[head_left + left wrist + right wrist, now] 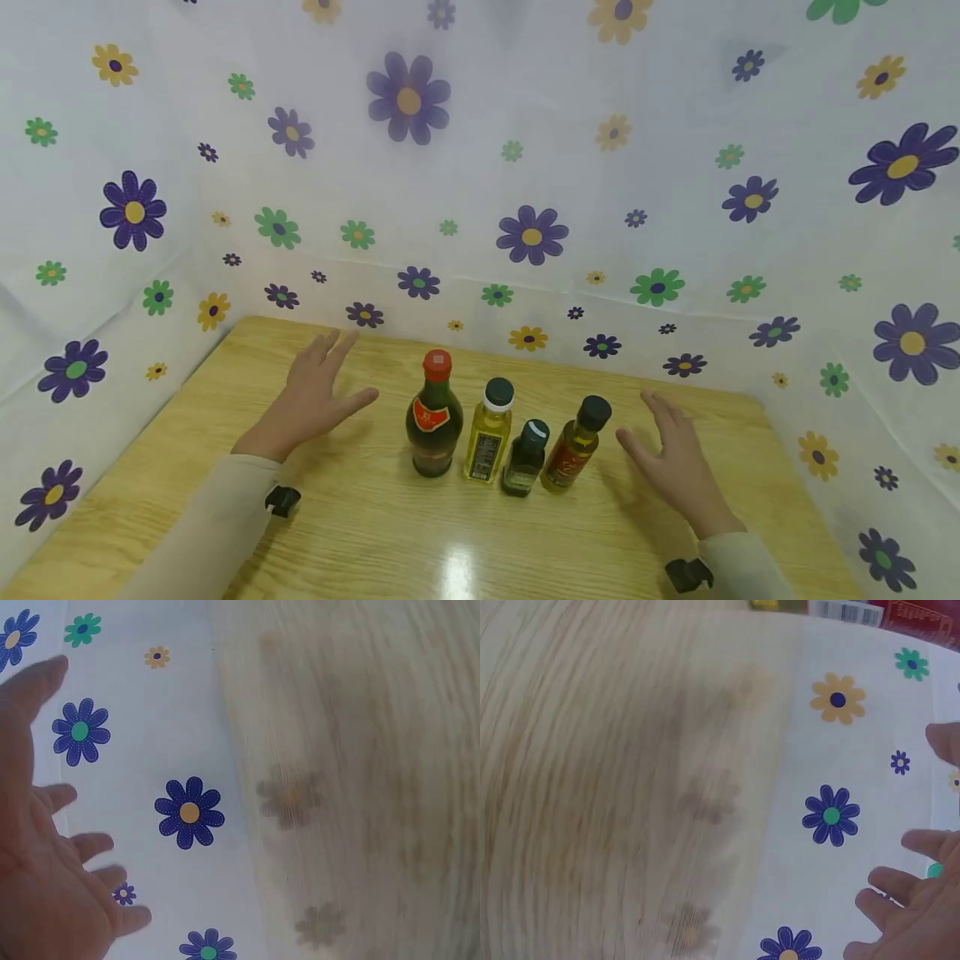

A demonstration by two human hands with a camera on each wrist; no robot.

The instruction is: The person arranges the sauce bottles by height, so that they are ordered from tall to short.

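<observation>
Four bottles is avoided here: several bottles stand upright in a slanting row on the wooden table. Leftmost is a dark bottle with a red cap (434, 425), then a clear bottle of yellow oil (488, 433), a small dark green bottle (524, 460) and a black-capped bottle with a red label (572, 446). My left hand (311, 400) hovers left of the row, fingers spread, holding nothing. To the right of the row, my right hand (671, 458) is also spread and holds nothing. The right wrist view catches part of the red label (922, 619) at its top edge.
A white cloth with printed flowers (465, 167) rises behind the table and along both sides. The light wooden table (360, 533) reflects a bright spot near its front. Each wrist wears a black camera strap (282, 501).
</observation>
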